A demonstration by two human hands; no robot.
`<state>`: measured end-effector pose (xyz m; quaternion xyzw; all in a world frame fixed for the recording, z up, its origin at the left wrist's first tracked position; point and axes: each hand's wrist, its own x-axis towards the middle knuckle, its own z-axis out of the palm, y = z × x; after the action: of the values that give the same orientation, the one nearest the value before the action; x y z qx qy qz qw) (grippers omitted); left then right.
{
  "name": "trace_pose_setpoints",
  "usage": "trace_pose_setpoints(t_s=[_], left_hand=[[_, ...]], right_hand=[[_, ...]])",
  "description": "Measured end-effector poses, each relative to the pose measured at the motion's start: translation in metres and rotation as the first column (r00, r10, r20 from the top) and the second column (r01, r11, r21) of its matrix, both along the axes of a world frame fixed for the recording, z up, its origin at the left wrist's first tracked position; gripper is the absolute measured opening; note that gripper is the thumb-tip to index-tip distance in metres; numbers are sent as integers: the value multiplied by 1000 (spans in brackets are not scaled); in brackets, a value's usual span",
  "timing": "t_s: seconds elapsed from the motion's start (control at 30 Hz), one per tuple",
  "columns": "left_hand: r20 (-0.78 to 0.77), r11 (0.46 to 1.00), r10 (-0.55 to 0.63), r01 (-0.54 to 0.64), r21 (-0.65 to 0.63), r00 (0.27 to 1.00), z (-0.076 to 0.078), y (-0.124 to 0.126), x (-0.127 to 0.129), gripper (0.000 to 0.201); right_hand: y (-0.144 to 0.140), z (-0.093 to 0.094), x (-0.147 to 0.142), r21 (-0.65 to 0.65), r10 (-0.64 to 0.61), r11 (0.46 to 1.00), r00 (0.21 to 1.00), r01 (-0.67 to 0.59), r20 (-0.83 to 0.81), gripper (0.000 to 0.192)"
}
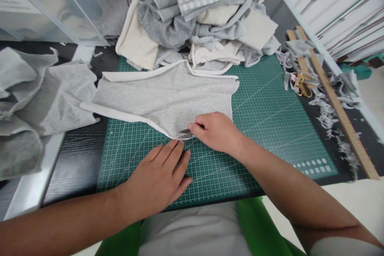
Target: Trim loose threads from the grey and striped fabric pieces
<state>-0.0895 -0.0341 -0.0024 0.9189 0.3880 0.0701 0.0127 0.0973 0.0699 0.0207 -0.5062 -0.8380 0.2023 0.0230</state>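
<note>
Grey fabric piece [168, 96] spread on the green cutting mat [270, 128], near point pinched by right hand [217, 132]; left hand [159, 180] flat, fingers spread, just nearside. Likely to bunch if tugged unevenly. Heaped fabric pile [198, 12] crowding far edge; open mat right.

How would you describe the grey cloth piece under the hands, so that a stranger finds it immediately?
Start at the green cutting mat. Spread flat on its upper left part lies one grey cloth piece, touched by both hands. Unlike the crumpled fabric pile behind it, it lies single, smooth and edged with white trim.
</note>
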Motion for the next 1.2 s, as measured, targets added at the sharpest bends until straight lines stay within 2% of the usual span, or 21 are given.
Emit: trace_pose_setpoints(t_s=[0.33,0.57,0.83,1.2], left_hand=[[32,999,24,-23,-43,999,1,3,-1,44],[44,998,-8,11,-55,999,-1,4,-2,45],[17,1000,-16,16,16,1000,-2,2,0,46],[-6,999,-20,21,50,1000,-1,0,0,45]], right_hand=[[1,0,1,-23,-13,1000,999,12,-36,39],[0,-5,0,3,-51,999,994,52,-91,40],[-1,-6,-2,42,-67,997,995,70,-71,40],[-2,-6,-3,71,-50,996,999,51,-19,39]])
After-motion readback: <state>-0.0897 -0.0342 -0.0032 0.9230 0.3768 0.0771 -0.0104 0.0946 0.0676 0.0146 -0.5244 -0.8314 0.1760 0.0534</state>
